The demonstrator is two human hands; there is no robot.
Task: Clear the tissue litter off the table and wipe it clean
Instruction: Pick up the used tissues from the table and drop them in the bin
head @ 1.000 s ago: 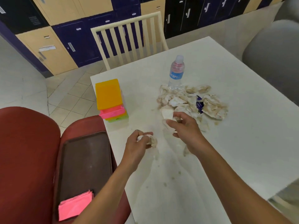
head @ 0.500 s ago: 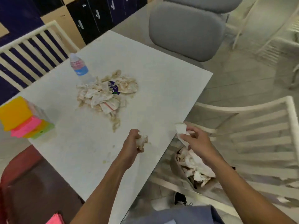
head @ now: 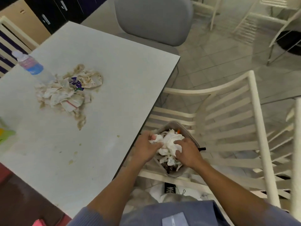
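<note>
Both hands press white tissue into the full bin: left hand [head: 145, 147] pinches a wad, right hand [head: 187, 152] lies flat on top. More tissue litter [head: 66, 93] sits on the table [head: 114, 79]. Pieces could spill over the bin [head: 172, 123] rim.

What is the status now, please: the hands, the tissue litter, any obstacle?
Both hands over bin: left hand grips white tissue, right hand presses it down. Stained tissue pile remains on table, beside bottle. Nothing blocking.
</note>
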